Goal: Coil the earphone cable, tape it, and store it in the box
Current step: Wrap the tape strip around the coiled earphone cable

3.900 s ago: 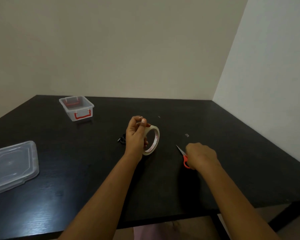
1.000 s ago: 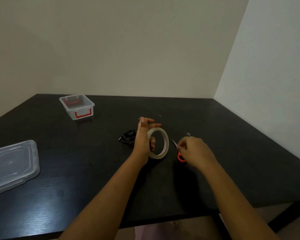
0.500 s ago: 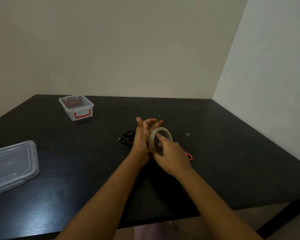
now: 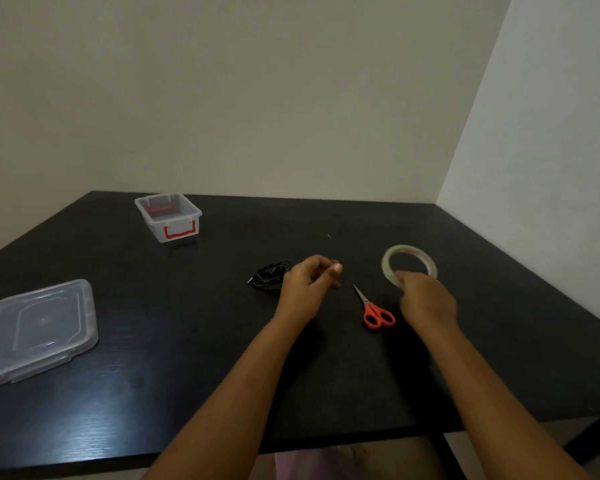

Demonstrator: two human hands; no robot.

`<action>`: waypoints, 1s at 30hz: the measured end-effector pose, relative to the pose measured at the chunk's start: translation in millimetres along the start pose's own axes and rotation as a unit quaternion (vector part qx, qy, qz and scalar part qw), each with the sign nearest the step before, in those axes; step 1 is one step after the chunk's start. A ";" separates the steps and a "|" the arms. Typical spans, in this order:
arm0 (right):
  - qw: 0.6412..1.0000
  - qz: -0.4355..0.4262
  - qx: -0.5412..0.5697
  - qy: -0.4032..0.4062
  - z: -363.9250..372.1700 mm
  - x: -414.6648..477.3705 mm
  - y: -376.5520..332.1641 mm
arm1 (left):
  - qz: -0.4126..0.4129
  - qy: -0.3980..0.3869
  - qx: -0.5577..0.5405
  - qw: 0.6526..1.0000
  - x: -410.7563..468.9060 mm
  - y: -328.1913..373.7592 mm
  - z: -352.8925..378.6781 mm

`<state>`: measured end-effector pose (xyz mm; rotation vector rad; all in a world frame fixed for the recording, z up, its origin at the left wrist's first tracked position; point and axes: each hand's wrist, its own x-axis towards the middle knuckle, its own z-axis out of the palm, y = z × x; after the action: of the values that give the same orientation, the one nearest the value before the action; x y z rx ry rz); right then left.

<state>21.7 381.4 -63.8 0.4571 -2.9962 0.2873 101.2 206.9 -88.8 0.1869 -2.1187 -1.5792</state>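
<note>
Head view: my right grip [image 4: 426, 301] clasped the tape roll [image 4: 408, 263] at centre-right, my left grip [image 4: 310, 284] pinched something I couldn't read, so I judged tape must snugly bind every loop of the coiled cable [image 4: 270, 277].

Black earphone cable [image 4: 269, 277] just left of the left hand [image 4: 305, 289]; orange-red scissors [image 4: 374, 311] handles between both hands; clear tape roll [image 4: 407, 263], red-printed inside, at the right hand [image 4: 426, 303]; black table [image 4: 187, 358]; clear, red-handled box [image 4: 153, 223].
</note>
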 end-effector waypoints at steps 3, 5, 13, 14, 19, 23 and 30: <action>0.999 0.034 -0.015 -0.036 10.0 13.0 8.6 | 0.004 -0.001 0.085 0.996 -2.0 -1.2 -6.1; 0.997 0.061 -0.012 -0.039 11.9 19.0 8.1 | 0.007 0.017 0.098 0.995 -1.0 -1.1 -16.6; 0.933 -0.096 0.344 -0.033 -18.1 9.0 -77.2 | 0.094 0.091 0.197 0.972 8.7 -10.1 -71.8; 0.889 -0.093 0.436 -0.101 -21.0 6.6 -94.7 | 0.118 0.100 0.232 0.960 9.5 -12.7 -75.4; 0.832 -0.056 0.500 -0.232 -9.7 13.4 -143.2 | 0.206 0.142 0.373 0.893 13.1 -35.4 -86.9; 0.792 -0.037 0.546 -0.270 10.7 21.5 -145.2 | 0.205 0.164 0.368 0.892 19.9 -40.8 -91.2; 0.696 -0.026 0.649 -0.307 22.6 27.3 -136.7 | 0.263 0.175 0.412 0.855 22.6 -39.6 -89.3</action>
<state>35.8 241.0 -59.2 0.7927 -2.6425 2.7344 115.4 108.3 -99.9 0.1368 -2.1487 -0.2419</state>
